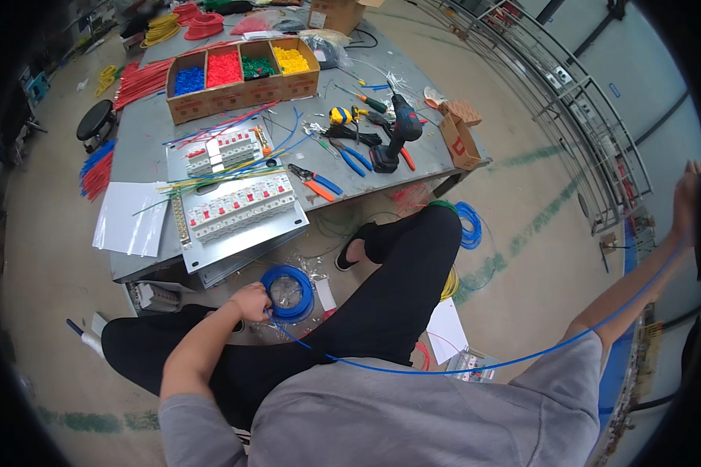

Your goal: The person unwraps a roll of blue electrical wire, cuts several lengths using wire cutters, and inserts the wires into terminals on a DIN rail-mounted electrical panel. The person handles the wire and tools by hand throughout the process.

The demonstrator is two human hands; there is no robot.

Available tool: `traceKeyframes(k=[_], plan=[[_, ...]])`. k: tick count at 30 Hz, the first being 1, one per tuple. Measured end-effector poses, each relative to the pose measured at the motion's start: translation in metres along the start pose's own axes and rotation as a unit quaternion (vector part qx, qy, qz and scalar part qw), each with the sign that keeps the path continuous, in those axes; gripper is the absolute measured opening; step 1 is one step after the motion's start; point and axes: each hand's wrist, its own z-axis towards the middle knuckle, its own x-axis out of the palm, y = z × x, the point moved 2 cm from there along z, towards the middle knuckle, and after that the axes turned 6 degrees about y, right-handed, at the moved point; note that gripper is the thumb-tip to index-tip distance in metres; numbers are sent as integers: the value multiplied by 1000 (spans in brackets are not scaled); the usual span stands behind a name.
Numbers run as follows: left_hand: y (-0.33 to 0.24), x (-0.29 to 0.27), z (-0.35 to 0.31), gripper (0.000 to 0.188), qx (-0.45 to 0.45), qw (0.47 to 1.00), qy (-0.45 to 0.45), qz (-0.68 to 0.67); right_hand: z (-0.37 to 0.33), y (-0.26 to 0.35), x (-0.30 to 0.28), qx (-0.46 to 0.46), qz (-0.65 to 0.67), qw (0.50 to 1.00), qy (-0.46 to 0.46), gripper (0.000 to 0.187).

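My left hand [251,301] is closed at the near-left side of a coil of blue wire [308,289], low in front of the table. From that hand a single blue strand [444,372] runs slack across my lap and chest, then up along my right forearm. Far out to the right, my right hand [685,198] is raised with its fingers closed around the strand; the dark rim of the picture partly hides it. Close to the coil, on the table's front edge, lies a metal mounting plate [245,243] carrying rows of circuit breakers [241,206] with red switches.
On the grey table [350,187] stand a divided cardboard box [234,95] of coloured terminal caps and a cordless drill [401,132]. Wire strippers [315,183] and blue-handled pliers [352,157] lie nearby. Another blue coil [469,226] hangs beyond my right knee. A black stool [96,124] stands left.
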Motion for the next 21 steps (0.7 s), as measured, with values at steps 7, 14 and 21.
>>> traceKeyframes(k=[7, 14, 21], plan=[[-143, -116, -37, 49, -17, 963, -151, -222, -23, -179, 161, 92, 100, 986, 101, 18], [-287, -240, -69, 38, 3, 906, -297, -300, -92, -347, 259, 226, 264, 938, 12, 21], [-293, -267, -48, 36, -120, 890, -335, -284, -109, -356, 309, 152, 305, 939, -55, 23]])
